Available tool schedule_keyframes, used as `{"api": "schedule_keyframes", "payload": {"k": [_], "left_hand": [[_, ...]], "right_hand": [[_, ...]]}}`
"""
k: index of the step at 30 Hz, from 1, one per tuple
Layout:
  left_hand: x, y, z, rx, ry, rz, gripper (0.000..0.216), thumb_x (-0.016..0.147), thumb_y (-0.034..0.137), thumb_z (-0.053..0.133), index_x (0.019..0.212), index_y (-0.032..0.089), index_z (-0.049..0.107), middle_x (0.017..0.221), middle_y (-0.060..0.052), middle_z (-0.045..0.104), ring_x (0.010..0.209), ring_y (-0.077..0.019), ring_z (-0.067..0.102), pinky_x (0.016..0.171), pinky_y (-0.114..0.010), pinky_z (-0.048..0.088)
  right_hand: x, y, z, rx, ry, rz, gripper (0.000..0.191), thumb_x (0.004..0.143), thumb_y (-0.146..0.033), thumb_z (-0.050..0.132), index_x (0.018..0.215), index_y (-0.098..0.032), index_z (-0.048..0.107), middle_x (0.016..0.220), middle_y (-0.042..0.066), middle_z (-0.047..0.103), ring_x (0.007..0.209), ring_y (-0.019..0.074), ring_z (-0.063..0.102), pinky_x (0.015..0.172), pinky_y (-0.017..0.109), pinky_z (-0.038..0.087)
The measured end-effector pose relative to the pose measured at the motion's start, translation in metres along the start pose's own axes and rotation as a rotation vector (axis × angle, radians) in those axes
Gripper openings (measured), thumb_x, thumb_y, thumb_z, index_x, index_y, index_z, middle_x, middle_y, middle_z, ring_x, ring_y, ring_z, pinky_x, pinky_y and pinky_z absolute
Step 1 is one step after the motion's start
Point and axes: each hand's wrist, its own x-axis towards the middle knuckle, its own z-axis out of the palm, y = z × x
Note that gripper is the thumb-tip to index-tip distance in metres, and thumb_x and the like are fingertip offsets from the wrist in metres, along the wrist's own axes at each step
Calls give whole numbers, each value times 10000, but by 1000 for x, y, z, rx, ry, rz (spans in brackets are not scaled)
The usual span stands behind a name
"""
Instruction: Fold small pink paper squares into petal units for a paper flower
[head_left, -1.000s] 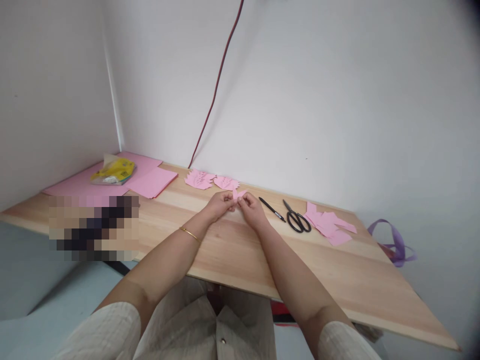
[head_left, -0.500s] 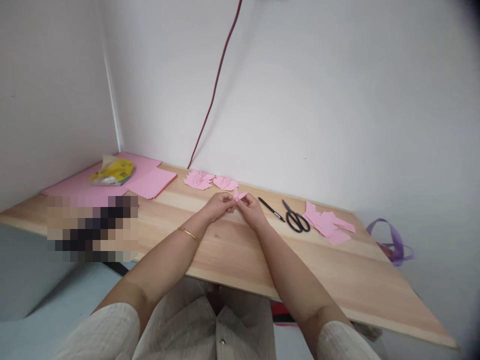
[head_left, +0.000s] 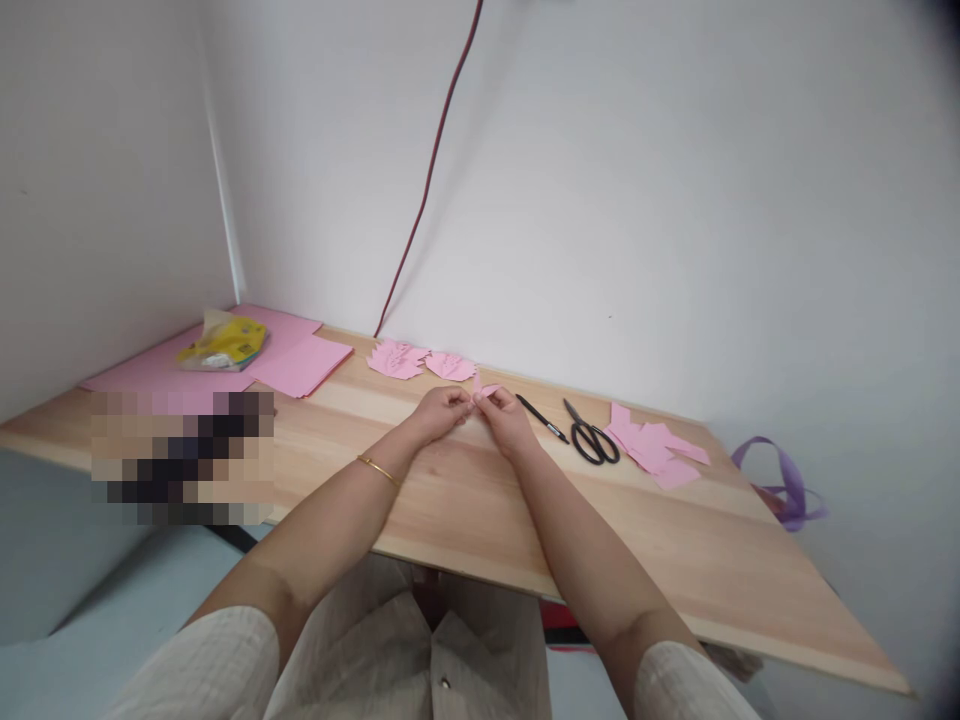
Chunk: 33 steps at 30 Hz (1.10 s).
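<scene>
My right hand (head_left: 504, 415) pinches a small pink paper piece (head_left: 489, 391), whose narrow tips stick up past the fingers. Close against it, my left hand (head_left: 444, 412) is closed too, thumb and fingertips pressed together at the paper's lower left end. Most of the piece is covered by the fingers. Just beyond the hands lie two pink paper cutouts with jagged edges, the left one (head_left: 396, 359) and the right one (head_left: 451, 366). A black pen (head_left: 542, 418) rests to the right of my right hand, and black-handled scissors (head_left: 591, 433) lie beside it.
Pink paper scraps (head_left: 656, 445) lie right of the scissors. Large pink sheets (head_left: 300, 362) cover the back left of the wooden table (head_left: 465, 510), with a yellow plastic packet (head_left: 229, 343) on them. A blurred patch hides the left front. A purple ribbon (head_left: 791, 485) hangs past the right edge.
The pink paper piece has shifted slightly to the right with my right hand, and the fingertips of both hands have moved a little. The things on the table stay in place.
</scene>
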Motion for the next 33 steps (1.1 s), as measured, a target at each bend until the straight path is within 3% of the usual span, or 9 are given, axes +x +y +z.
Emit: {"api": "schedule_keyframes", "payload": {"k": [8,14,24,33], "left_hand": [[1,-3,1,75,75,25,210,667,339,646,636,138,597,552,18,535,524,-92,439,518,-216,327],[2,-4,2,50,27,35,218,681,338,621,743,130,603,659,1,578,560,-89,488,552,-213,382],[-1,-4,0,129,-17,36,296,720,416,600,754,122,611,564,0,570,507,-93,497,541,-216,373],[2,-6,0,192,-31,61,266,727,388,565,708,127,617,644,-18,609,521,-92,489,540,-221,384]], "right_hand": [[2,4,0,64,-28,44,271,707,-426,646,791,-174,594,644,-26,534,601,102,468,605,238,382],[1,7,-1,20,-31,18,274,716,-436,636,779,-170,612,707,-7,581,636,109,487,623,241,387],[1,4,2,155,-40,-27,241,682,-417,684,687,-187,613,794,12,620,717,132,553,716,289,435],[0,7,1,140,-63,37,274,678,-433,691,776,-189,615,700,2,606,656,126,548,685,276,442]]}}
